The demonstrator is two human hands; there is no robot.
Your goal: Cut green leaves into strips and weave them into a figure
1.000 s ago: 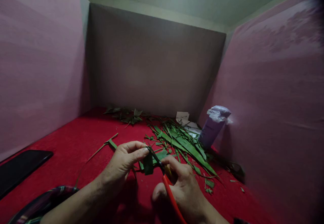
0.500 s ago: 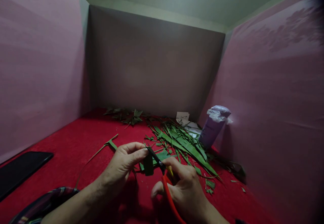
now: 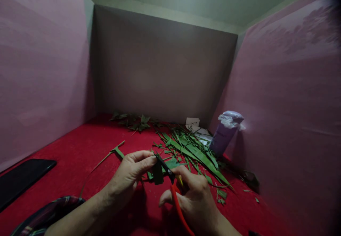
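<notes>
Between the thumb and fingers of my left hand point(image 3: 133, 168) a piece of green leaf point(image 3: 158, 173) is pinched, its dark flat part hanging down. My right hand point(image 3: 195, 195) grips scissors point(image 3: 177, 200) with red and yellow handles and dark blades. The blades point up and left, their tips at the top of the leaf piece beside my left fingertips. Whether they cut into the leaf I cannot tell. A thin stem with a green strip point(image 3: 117, 150) lies beyond my left wrist.
Long green leaves and cut scraps point(image 3: 197, 154) are heaped on the red cloth point(image 3: 93, 150) at centre right. Behind them stand a purple container point(image 3: 223, 136) wrapped in plastic and a white card point(image 3: 192, 122). Leafy sprigs point(image 3: 142, 123) lie at the back, a black phone-like slab point(image 3: 26, 177) at left.
Almost nothing differs. The hanging leaf piece has swung very slightly to the right; both hands and the scissors stay nearly in place.
</notes>
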